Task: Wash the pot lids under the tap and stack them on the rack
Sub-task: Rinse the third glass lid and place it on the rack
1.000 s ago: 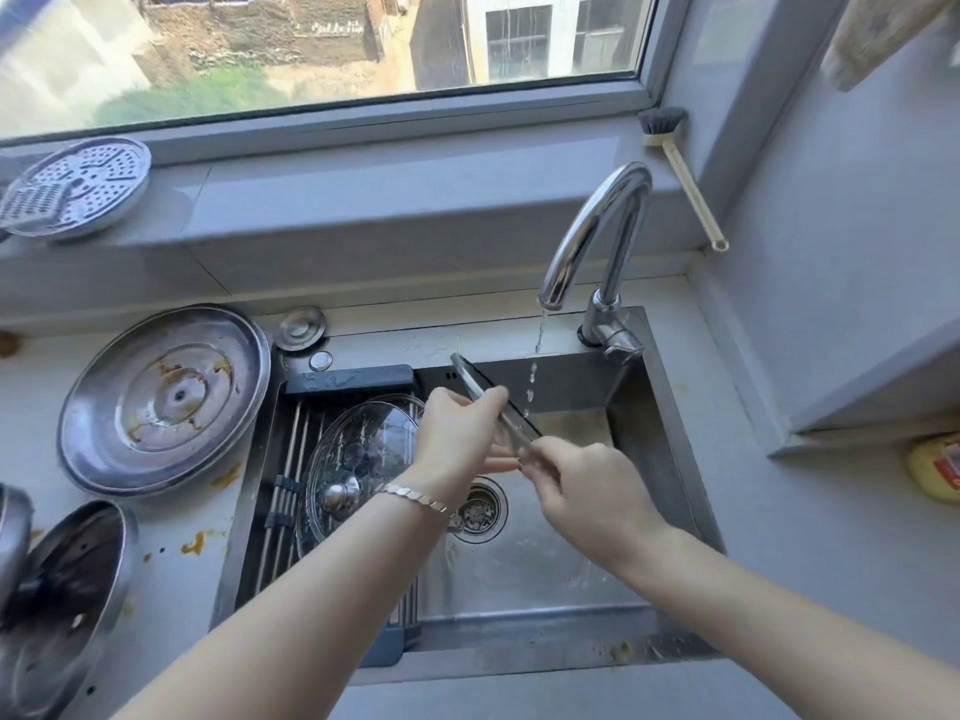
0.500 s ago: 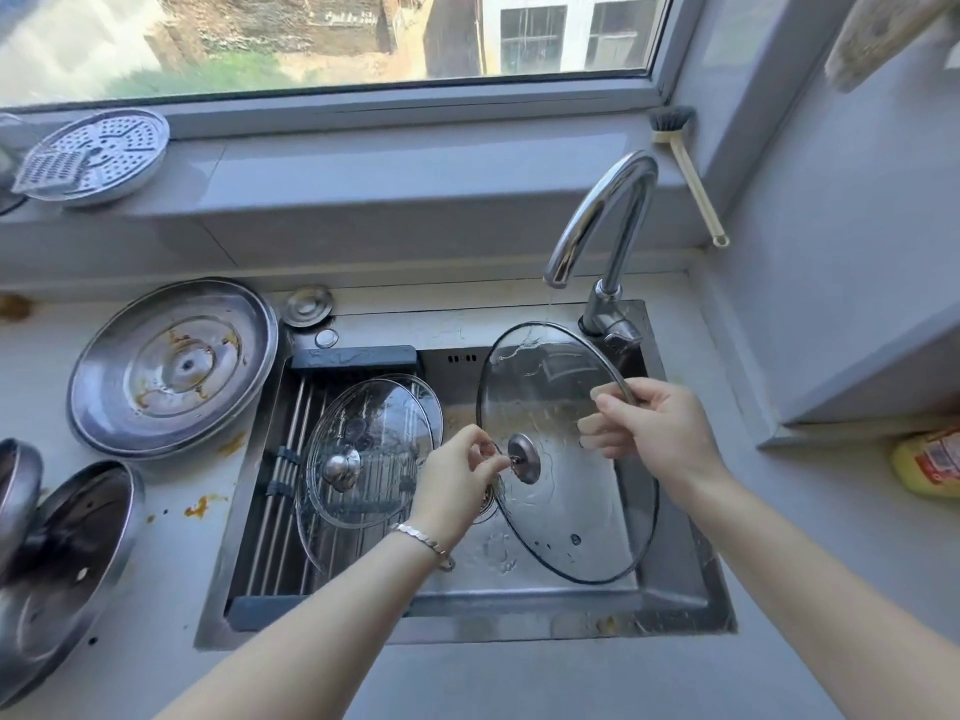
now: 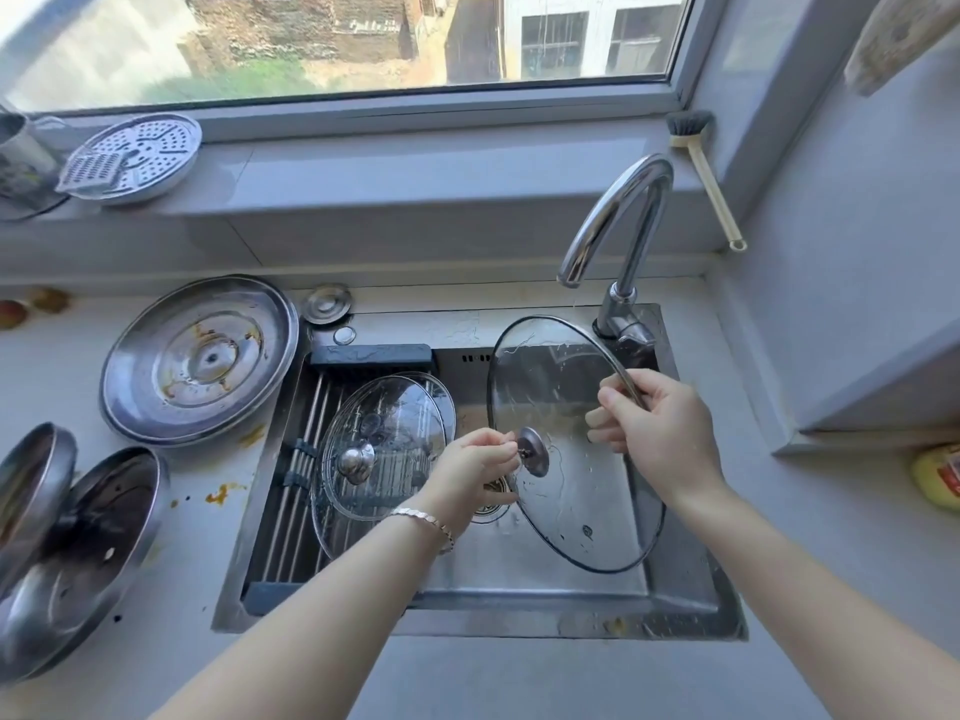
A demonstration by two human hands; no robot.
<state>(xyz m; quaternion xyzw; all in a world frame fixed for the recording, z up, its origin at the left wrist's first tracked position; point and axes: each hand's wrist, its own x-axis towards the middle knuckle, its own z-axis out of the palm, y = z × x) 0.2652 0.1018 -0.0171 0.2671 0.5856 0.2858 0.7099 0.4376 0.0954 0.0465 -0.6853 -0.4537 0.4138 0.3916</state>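
1. While the left hand (image 3: 475, 472) pinched the knob (image 3: 534, 453) of the big glass lid (image 3: 576, 511), the right hand (image 3: 660, 433) gripped its upper right rim, fingers curled round the edge.
2. Glass lid was held up on edge, tilted, over the sink (image 3: 519, 613) basin, on the right half.
3. Its top rim sat near the base of the tap (image 3: 621, 215), below the spout. Could not tell if water was running.
4. Water streaks and drops showed on the held lid's glass.
5. Left wrist wore a bracelet (image 3: 423, 517).
6. Rack (image 3: 298, 459) lay across the sink's left half, with a glass lid with steel knob (image 3: 384, 444) on it, overlapping a second glass lid (image 3: 441, 400) just behind it.
7. Held lid was apart from the rack lids, with the left hand between them.
8. Drain (image 3: 491, 501) was partly hidden behind the left hand.
9. Large steel lid (image 3: 200, 358) lay underside up on the counter left of the sink, with orange stains.
10. Two more steel lids (image 3: 88, 553) leaned together at the counter's left edge.
11. Small round metal cap (image 3: 326, 302) sat at the sink's back left corner.
12. Perforated steamer plate (image 3: 135, 158) rested on the windowsill at left.
13. Dish brush (image 3: 706, 184) leaned in the sill's right corner.
14. Yellow bottle (image 3: 937, 478) was at the far right, cut off.
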